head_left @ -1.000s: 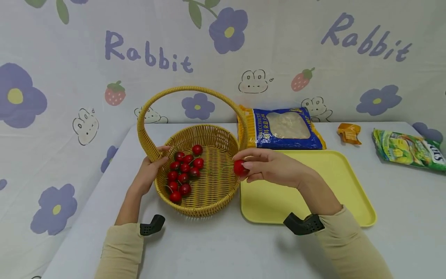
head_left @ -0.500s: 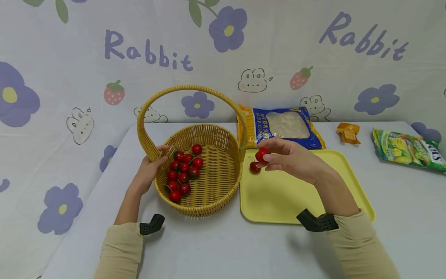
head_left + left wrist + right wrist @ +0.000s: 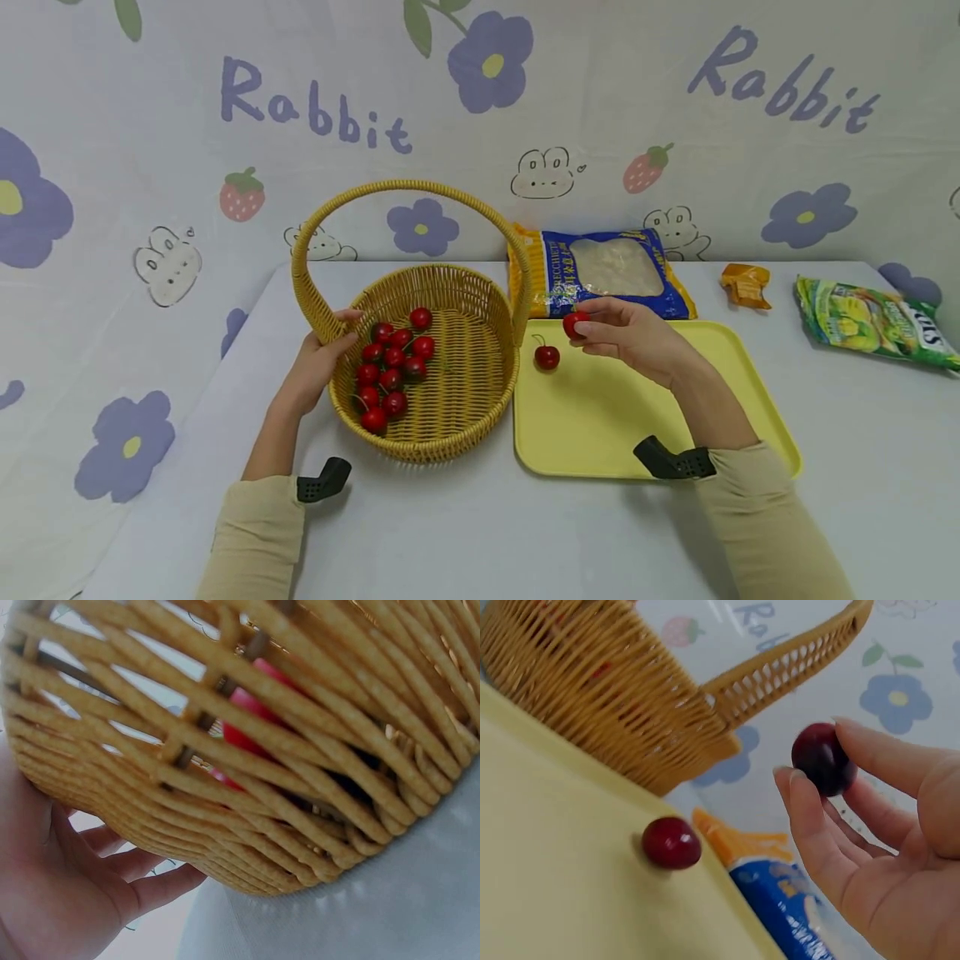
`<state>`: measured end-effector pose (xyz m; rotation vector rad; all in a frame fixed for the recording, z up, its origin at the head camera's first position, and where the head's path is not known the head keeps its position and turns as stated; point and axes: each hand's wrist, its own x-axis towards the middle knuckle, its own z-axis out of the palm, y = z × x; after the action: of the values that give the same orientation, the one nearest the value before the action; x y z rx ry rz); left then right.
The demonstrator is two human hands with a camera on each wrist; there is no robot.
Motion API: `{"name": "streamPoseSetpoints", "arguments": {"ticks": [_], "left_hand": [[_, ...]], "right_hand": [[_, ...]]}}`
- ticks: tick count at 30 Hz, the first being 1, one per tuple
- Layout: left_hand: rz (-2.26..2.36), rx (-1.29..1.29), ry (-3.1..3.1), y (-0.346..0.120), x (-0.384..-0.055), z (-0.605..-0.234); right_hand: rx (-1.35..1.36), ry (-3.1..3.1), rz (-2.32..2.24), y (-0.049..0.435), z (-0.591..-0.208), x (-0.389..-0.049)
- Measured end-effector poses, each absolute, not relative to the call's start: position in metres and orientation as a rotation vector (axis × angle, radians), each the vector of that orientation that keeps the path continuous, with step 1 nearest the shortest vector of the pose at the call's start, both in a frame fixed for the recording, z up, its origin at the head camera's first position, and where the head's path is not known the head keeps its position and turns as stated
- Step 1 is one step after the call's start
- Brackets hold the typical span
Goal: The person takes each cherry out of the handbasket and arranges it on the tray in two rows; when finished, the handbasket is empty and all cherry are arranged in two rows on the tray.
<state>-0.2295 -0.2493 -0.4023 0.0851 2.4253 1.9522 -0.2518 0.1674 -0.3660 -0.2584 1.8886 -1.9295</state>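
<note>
A yellow wicker basket (image 3: 472, 392) with a tall arched handle stands on the table, several red cherries (image 3: 393, 357) gathered in its left half. My left hand (image 3: 313, 367) grips the basket's left side at the foot of the handle; in the left wrist view its fingers pass behind the woven wall (image 3: 225, 787). Between thumb and fingertips my right hand (image 3: 637, 337) pinches a cherry (image 3: 823, 759), held above the back of the yellow tray (image 3: 585, 442). Another cherry (image 3: 547, 357), stem up, lies on the tray near its back left corner.
Behind the tray lies a blue and yellow pasta bag (image 3: 615, 271). A small orange packet (image 3: 746, 285) and a green snack bag (image 3: 873, 321) lie to the right. A printed cloth (image 3: 600, 83) hangs at the back.
My right hand has moved rightward from the basket's rim to over the tray, carrying its cherry. The cherry on the tray has come into sight. My left hand stays on the basket.
</note>
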Motion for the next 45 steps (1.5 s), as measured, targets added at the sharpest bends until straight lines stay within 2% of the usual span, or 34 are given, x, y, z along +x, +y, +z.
{"name": "streamPoseSetpoints", "arguments": {"ticks": [15,45], "left_hand": [[1.958,0.082,2.409,-0.249,-0.23,-0.402],[1.947,0.092,2.435,-0.25,-0.232,-0.406]], "right_hand": [[-0.052,2.169,-1.665,0.166,-0.403,-0.266],[0.048,2.462,-1.315,0.152,-0.411,-0.263]]}}
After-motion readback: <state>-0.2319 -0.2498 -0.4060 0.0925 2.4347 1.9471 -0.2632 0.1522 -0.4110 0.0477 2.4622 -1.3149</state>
